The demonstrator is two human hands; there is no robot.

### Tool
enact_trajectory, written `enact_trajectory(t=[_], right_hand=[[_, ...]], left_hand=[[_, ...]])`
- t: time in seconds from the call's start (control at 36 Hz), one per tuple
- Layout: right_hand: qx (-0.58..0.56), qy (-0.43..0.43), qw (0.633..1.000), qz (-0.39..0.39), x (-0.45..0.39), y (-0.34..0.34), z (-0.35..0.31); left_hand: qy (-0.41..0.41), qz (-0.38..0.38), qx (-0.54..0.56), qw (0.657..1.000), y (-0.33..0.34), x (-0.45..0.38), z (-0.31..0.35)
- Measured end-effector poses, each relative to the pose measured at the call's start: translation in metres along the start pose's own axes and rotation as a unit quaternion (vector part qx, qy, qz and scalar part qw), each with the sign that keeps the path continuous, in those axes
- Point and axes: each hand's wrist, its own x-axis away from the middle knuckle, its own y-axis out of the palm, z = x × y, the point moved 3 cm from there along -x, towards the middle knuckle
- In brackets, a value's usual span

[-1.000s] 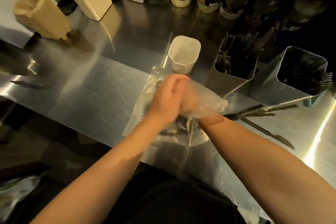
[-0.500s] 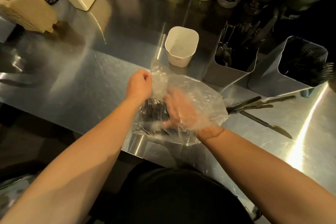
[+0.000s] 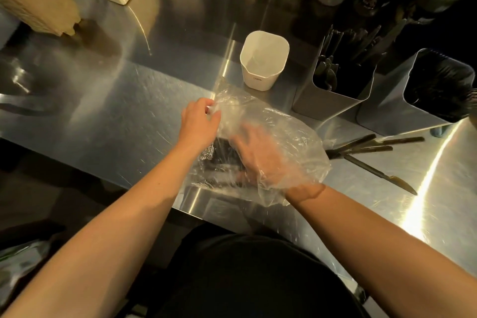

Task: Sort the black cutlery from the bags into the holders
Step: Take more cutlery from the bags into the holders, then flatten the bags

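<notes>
A steel counter [image 3: 108,111] is seen, with two grey holders [image 3: 333,100] [image 3: 402,108] of black cutlery at the right. A clear bag [image 3: 296,137] lies near its front edge, its rim pinched by the left hand [image 3: 198,124]. The right hand [image 3: 260,157] is inside it, over black cutlery [image 3: 224,155]; its grip cannot be told. Loose knives [image 3: 371,148] lie beside the bag.

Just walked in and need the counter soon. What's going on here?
A person is emptying a clear plastic bag of black cutlery on the steel counter. The left hand pinches the bag's edge while the right hand reaches inside. Two grey holders already hold cutlery, the white holder looks empty, and loose knives lie nearby.
</notes>
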Motion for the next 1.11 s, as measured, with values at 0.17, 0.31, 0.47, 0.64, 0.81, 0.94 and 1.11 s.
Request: enact_trajectory(t=[0.17,0.31,0.47,0.64,0.81,0.94,1.11], right_hand=[[-0.079,0.097,0.992,-0.014,-0.008,0.005,-0.005],[-0.117,0.104,0.987,-0.034,-0.013,-0.004,-0.008],[-0.066,0.102,0.991,-0.049,-0.013,-0.01,-0.007],[-0.016,0.052,0.997,-0.047,-0.01,-0.032,0.007],[-0.023,0.006,1.0,-0.01,-0.001,-0.051,0.019],[-0.127,0.011,0.992,-0.018,0.012,-0.073,0.028],[-0.206,0.02,0.978,-0.033,0.03,-0.118,0.026]], left_hand=[[0.003,-0.007,0.043,0.999,0.008,0.023,-0.012],[-0.016,-0.028,0.086,0.996,0.011,0.03,-0.02],[-0.021,-0.032,0.114,0.993,0.012,0.033,-0.025],[-0.014,-0.047,0.091,0.995,0.014,0.035,-0.026],[0.006,-0.062,0.037,0.997,0.017,0.037,-0.028],[-0.006,-0.034,0.038,0.999,0.012,0.037,-0.021],[0.192,0.185,0.028,0.963,0.0,0.077,0.022]])
